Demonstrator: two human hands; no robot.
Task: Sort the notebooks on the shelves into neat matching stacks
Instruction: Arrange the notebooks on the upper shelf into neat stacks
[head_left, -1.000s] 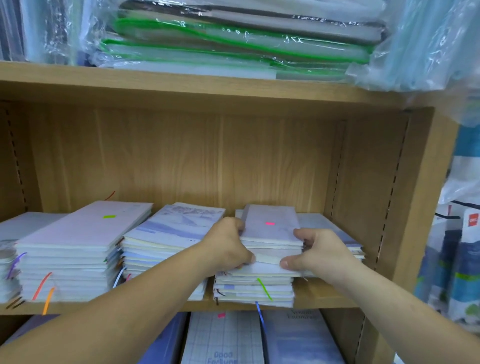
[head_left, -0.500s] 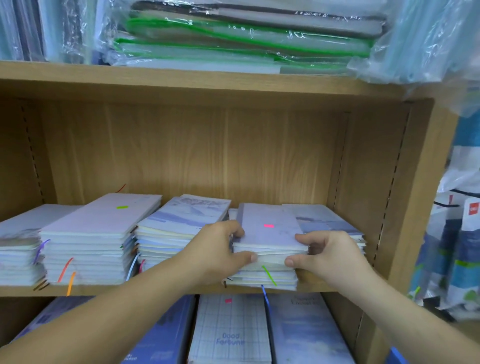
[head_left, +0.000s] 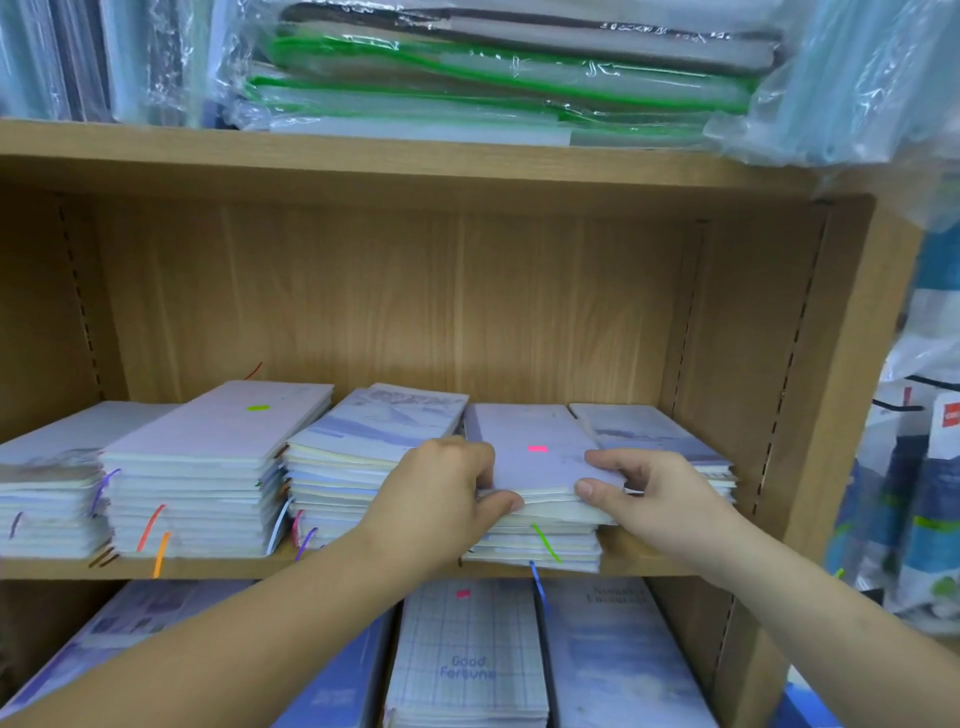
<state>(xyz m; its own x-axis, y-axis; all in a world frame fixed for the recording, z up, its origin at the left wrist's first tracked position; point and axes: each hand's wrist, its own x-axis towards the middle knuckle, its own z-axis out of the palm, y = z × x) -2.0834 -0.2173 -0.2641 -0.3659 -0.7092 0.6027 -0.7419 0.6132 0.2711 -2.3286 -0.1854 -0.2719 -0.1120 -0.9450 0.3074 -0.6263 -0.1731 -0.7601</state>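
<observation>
**Both hands clamped on the top bundle, fourth stack along**

I face a wooden bookcase (head_left: 395, 291). On its top board, plastic-wrapped folders (head_left: 493, 78) with green and dark edges lie flat in a pile, with more clear-wrapped packs on both sides of them.

The middle shelf (head_left: 208, 567) carries the notebooks in a row of stacks. From the left: a low pale stack (head_left: 47, 493), a taller stack with a green tag on top (head_left: 208, 467), a stack with a blue mountain cover (head_left: 353, 447), then the stack I am working on (head_left: 540, 551), and just behind and right of it a lower stack with a blue-grey cover (head_left: 649, 436). Coloured ribbons hang from the front edges of several stacks.

On the shelf below, a grid-patterned notebook marked "Good Fortune" (head_left: 467, 660) lies beside a blue one (head_left: 613, 665).

My left hand (head_left: 441, 493) and right hand (head_left: 654, 493) are set apart, one at each front corner of the lilac bundle (head_left: 535, 467), the upper few notebooks of that fourth stack. Each hand pinches the bundle, thumb on the front page edges and fingers curled over the cover. The bundle sits on the rest of its stack, which juts slightly past the shelf edge.

A small pink tag (head_left: 537, 448) marks the lilac cover between my hands. A green ribbon (head_left: 545, 543) and a blue ribbon (head_left: 537, 582) trail from the notebooks beneath.
</observation>
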